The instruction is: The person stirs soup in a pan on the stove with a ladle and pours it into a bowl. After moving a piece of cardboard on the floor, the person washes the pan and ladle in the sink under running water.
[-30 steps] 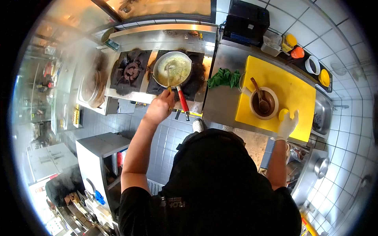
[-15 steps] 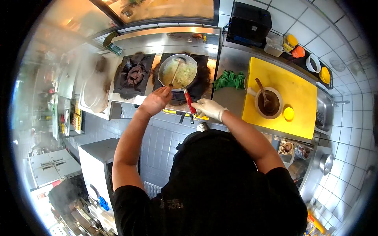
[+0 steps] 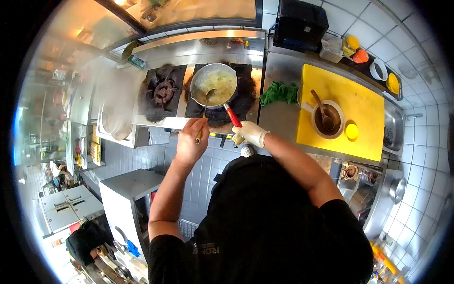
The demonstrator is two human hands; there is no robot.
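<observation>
A pan [image 3: 194, 97] with pale, greenish liquid and small pieces in it stands on the right burner. My bare left hand [image 3: 191, 140] is closed round a ladle's handle, whose end pokes out below the fingers. The ladle [image 3: 211, 96] dips its bowl into the liquid by the pan's near rim. In a white glove, my right hand [image 3: 251, 134] is wrapped round the outer end of the pan's red handle [image 3: 231, 115].
Left of the pan is a second burner [image 3: 164, 91]. A green cloth [image 3: 279, 93] lies on the steel counter. The yellow cutting board [image 3: 359, 99] carries a pot [image 3: 338, 112] with a wooden spoon and a small yellow cup [image 3: 351, 131]. Steam blurs the left side.
The ladle's bowl has come from the pan's far side to its near side as my left hand drew back toward me. My right hand now wraps further round the red handle.
</observation>
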